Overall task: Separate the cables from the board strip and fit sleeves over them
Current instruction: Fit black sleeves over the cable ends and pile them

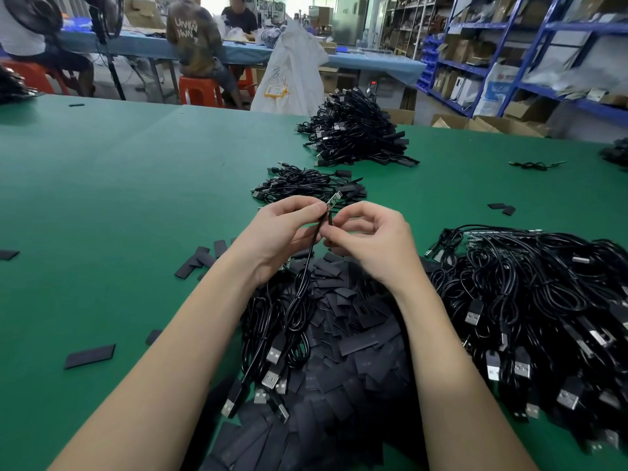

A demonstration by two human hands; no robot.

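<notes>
Just above the centre of the frame, both hands meet over a single cable (307, 263), and the step in hand looks like sleeving: the left hand (275, 232) pinches the cable just below its small circuit board (332, 201), thumb and forefinger closed tight on it, while the right hand (370, 239) curls its fingers around what appears to be a short black sleeve (330, 219) held right at the cable's top. Whether the sleeve is already partly on the cable I cannot tell; it is small and half hidden by fingertips. The next move probably calls for keeping the board end steady and guiding the sleeve's mouth squarely over it, since a flattened sleeve may need opening first. The cable is thin, black and glossy, hanging from the pinch down into a loose coil at lower centre, where USB plugs (272, 368) lie among a heap of flat black sleeves (356, 334). The board tip shows pale green with metallic spots. A tangled pile of unsleeved cables (526, 300) fills the right side; finished bundles (356, 134) sit at upper centre on the green table (102, 198).
</notes>
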